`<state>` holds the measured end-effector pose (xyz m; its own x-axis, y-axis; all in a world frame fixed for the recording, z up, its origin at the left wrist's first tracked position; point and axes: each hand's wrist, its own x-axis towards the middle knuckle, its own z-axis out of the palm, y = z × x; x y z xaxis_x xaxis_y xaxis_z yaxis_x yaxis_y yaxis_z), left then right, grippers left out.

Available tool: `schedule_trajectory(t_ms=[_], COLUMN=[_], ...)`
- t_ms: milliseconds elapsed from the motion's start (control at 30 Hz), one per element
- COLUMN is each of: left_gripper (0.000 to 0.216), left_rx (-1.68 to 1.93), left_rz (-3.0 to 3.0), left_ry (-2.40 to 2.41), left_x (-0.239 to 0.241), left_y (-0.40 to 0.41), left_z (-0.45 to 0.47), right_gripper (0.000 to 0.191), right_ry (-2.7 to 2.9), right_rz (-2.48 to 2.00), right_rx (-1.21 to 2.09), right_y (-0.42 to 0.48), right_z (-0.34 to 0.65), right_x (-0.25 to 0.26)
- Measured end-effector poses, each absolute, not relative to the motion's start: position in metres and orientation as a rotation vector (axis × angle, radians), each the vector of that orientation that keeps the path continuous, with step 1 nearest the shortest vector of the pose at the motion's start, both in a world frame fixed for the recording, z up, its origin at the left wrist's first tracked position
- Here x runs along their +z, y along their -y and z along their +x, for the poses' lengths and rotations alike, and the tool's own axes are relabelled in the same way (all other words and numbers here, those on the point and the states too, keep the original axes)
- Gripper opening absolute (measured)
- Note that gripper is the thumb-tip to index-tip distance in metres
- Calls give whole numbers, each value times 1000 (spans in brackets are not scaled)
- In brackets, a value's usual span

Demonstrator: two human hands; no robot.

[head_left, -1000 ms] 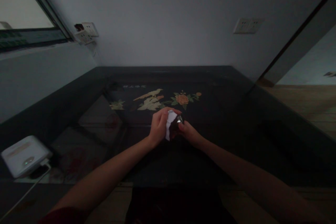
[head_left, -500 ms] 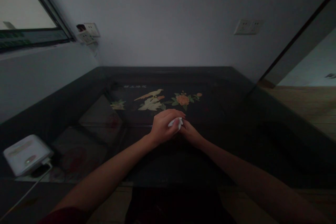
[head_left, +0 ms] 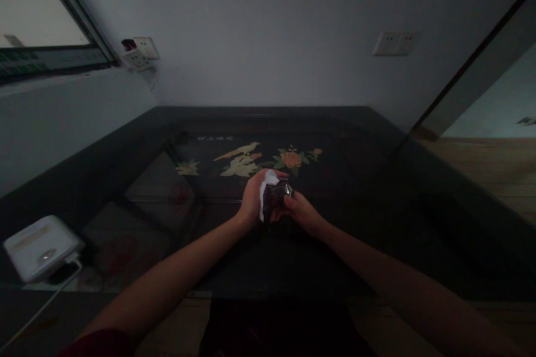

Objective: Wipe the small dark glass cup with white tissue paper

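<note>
A small, dark, shiny thing [head_left: 276,194] sits between the person's two hands, in front of the middle of a big, dark, smooth table [head_left: 268,265]. I can't tell what it is made of, or if it touches the table.

The left hand [head_left: 250,198] is curled around a thin, crumpled white sheet [head_left: 268,179], maybe paper. Its fingers bend over the far side of the dark thing. The sheet lies against the left palm, between that palm and the dark thing.

The right hand [head_left: 304,210] pinches the dark thing at its right end. The thumb is on the near face and the other fingers curl under it. So the thing lies to the left of the right thumb, and both hands are right up next to it. Its long way seems to go from side to side, but the dim light makes that hard to tell.

Just past the hands is an orange flower with green leaves [head_left: 291,158], a flat picture on the table.
</note>
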<state>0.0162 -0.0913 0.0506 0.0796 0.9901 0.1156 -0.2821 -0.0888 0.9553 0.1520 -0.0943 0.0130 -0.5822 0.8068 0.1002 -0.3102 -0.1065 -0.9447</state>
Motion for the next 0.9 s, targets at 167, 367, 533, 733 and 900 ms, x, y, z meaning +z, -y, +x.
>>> schedule_trajectory(t_ms=[167,367,533,733,900], left_gripper=[40,27,27,32,35], left_rx=[1451,1266,1224,1237,1222], left_rz=[1609,2303,2294,1813,1435], left_ry=[-953,-939,-984,-1052,-977], left_x=[58,66,65,60,55], left_y=[104,108,105,96,85], left_z=[11,7,8,8,6], right_gripper=[56,42,36,45,52], right_ry=[1379,1497,1517,1492,1492], right_rz=[-624,-741,-769,-728,-695], right_rx=[1777,1534,1456,1624,1676], right_y=[93,91,93,93,91], right_z=[151,150,150,150,151], right_x=[8,10,18,16,12])
